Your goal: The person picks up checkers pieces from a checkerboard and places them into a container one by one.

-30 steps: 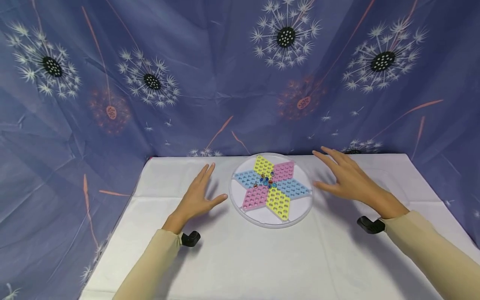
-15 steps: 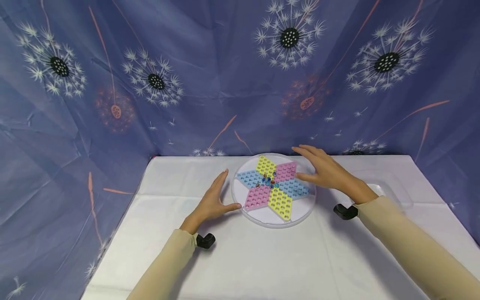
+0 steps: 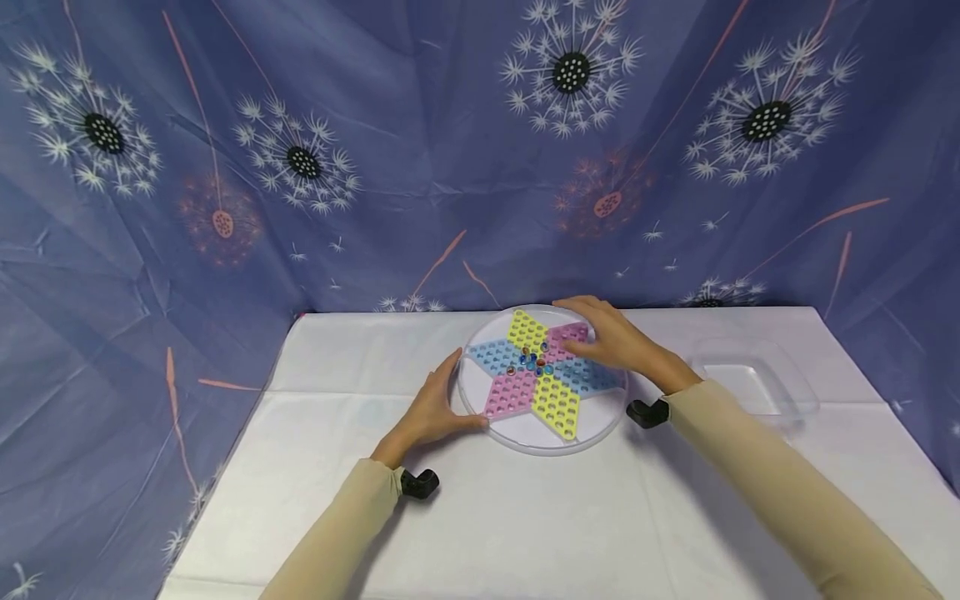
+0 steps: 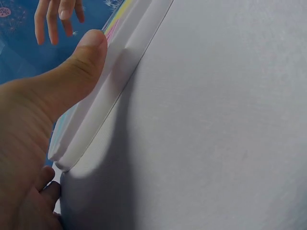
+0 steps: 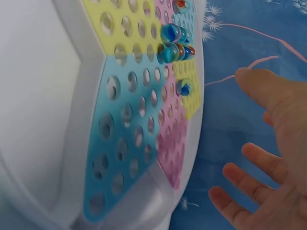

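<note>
Round white plastic game board [image 3: 525, 427] is set near the far edge of a table that is covered with a white cloth [image 3: 337, 433]. Its face is filled by a six-pointed star of yellow, pink and light blue panels [image 3: 512, 393], pierced with rows of round holes. A cluster of small shiny coloured marbles [image 3: 531, 367] is gathered at the centre (two are seen slightly away from the others). By the left hand [image 3: 431, 410] the board's left rim is flanked, with thumb and fingers spread wide; the rim is touched by the thumb in the left wrist view, while contact by the other fingertips cannot be told. Above the board's right side the right hand [image 3: 611, 337] is held, apart from the surface in the right wrist view, its thumb spread wide from loosely bent fingers, and nothing is gripped. Both arms are covered by beige sleeves [image 3: 772, 467]. Beyond the right forearm a clear plastic rectangular tray [image 3: 786, 379] is placed. Behind the table a blue-purple cloth printed with dandelions [image 3: 427, 158] is hung.
</note>
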Available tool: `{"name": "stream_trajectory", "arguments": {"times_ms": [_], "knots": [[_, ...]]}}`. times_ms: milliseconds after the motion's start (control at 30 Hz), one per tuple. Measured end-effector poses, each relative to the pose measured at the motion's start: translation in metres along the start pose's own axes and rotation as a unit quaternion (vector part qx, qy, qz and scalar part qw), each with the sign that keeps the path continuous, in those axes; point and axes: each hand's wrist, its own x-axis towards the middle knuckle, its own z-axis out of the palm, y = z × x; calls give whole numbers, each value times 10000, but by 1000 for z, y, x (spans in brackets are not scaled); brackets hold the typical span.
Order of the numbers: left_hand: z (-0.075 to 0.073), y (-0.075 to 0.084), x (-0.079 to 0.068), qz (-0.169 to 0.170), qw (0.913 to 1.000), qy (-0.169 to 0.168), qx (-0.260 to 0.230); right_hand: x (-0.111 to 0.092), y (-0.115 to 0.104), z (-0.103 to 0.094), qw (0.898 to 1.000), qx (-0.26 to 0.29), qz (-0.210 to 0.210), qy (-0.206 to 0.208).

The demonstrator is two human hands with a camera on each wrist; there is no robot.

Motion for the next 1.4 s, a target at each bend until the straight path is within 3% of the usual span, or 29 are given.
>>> {"name": "stream_trajectory", "arguments": {"times_ms": [333,667,900,1400], "knots": [[3,-1,-3,-388,9992,-97,-94,11,6,22,9988,464,175,11],[4,-2,-4,-367,9993,-41,45,17,12,37,9984,546,-65,144],[5,-1,-2,-2,9994,3,358,19,16,44,9985,518,145,101],[5,-2,-1,42,9986,44,535,21,18,51,9993,294,145,175]]}}
